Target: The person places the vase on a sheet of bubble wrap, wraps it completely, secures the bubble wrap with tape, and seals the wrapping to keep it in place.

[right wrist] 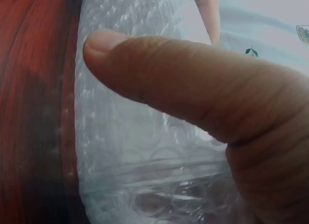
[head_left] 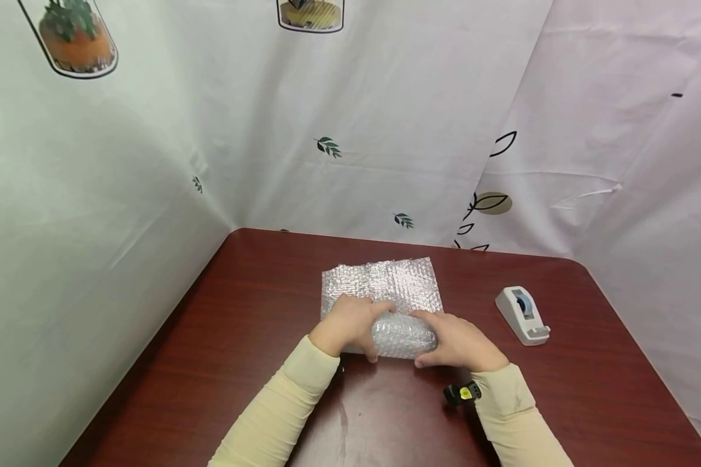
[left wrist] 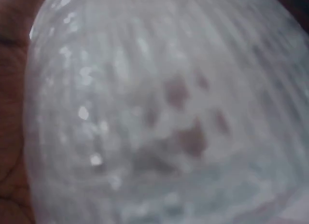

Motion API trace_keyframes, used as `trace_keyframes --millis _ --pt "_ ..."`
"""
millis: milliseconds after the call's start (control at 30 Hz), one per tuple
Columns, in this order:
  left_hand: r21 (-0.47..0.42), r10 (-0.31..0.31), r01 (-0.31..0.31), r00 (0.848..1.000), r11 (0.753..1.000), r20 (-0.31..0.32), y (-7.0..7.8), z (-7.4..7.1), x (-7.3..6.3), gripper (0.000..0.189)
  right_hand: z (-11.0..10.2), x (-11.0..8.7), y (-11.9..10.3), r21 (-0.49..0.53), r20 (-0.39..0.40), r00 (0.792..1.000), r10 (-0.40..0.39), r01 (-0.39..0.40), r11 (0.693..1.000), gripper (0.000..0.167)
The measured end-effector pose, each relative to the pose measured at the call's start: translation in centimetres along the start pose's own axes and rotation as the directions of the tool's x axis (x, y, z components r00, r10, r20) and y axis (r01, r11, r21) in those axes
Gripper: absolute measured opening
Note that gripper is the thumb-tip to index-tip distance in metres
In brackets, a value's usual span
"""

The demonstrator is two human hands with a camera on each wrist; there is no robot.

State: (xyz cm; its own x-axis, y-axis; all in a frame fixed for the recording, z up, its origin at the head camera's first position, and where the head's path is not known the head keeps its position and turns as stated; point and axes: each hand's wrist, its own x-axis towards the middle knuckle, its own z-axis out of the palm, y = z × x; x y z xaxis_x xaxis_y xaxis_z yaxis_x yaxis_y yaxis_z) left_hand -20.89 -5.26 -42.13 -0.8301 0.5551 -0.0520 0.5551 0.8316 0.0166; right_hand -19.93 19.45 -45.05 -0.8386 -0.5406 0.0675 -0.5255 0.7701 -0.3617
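Observation:
A rounded bundle in clear bubble wrap (head_left: 404, 335) lies near the middle of the table, on a flat part of the bubble wrap sheet (head_left: 405, 282) that spreads out behind it. What the wrap encloses cannot be made out; the left wrist view shows only its blurred, shiny layers (left wrist: 120, 89). My left hand (head_left: 353, 322) grips the bundle's left end, thumb on the near side and fingers over the far side. At the other end my right hand (head_left: 460, 340) holds it likewise, its thumb (right wrist: 159, 72) lying across the wrap in the right wrist view.
A white tape dispenser (head_left: 522, 316) with a roll of tape stands on the right of the dark red wooden table (head_left: 269, 279). White printed cloth (head_left: 356, 130) hangs around the table's back and sides. A black strap (head_left: 463, 393) is at my right wrist.

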Motion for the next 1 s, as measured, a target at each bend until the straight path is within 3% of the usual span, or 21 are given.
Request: trace_keyframes --millis 267,667,1000 --pt "-0.12 0.017 -0.003 0.993 0.993 0.116 -0.7 -0.7 1.1 0.092 -0.2 -0.2 0.5 0.0 0.033 0.998 0.056 -0.056 0.998 0.088" --pt "-0.22 0.028 0.035 0.96 0.975 0.278 -1.3 -1.3 2.5 0.094 -0.5 -0.4 0.4 -0.02 0.02 0.997 0.072 -0.072 0.997 0.088" --pt "-0.344 0.083 0.054 0.925 0.937 0.371 -2.3 -1.4 3.7 0.099 -0.3 -0.3 -0.3 -0.156 -0.064 0.998 -0.024 0.014 0.988 0.088"
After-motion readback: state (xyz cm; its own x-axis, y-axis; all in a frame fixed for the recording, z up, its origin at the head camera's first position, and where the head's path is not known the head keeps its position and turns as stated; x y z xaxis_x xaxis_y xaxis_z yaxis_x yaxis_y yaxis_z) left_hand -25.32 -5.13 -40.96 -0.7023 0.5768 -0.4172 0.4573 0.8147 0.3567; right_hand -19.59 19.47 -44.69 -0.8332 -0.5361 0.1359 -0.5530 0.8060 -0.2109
